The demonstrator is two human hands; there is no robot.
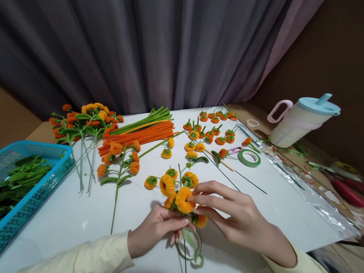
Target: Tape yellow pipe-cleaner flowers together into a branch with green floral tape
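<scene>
My left hand (159, 227) pinches the stem of a spray of yellow-orange pipe-cleaner flowers (166, 185) above the near part of the white table. From below that hand hang a roll of green floral tape (199, 242) and a dark wire stem (186, 263). The fingertips of my right hand (231, 216) are closed on the petals of the frontmost flower (184, 200) in the spray. Left of the spray lies a finished-looking stem with orange flowers (134, 167). Loose yellow flower heads (166, 153) lie just behind the spray.
At left stands a blue basket (63, 156) holding green leaves. Orange pipe cleaners (147, 134) and a flower bunch (92, 118) lie at the back. Another tape roll (249, 158), a tumbler (298, 123) and red-handled pliers (349, 193) are at right.
</scene>
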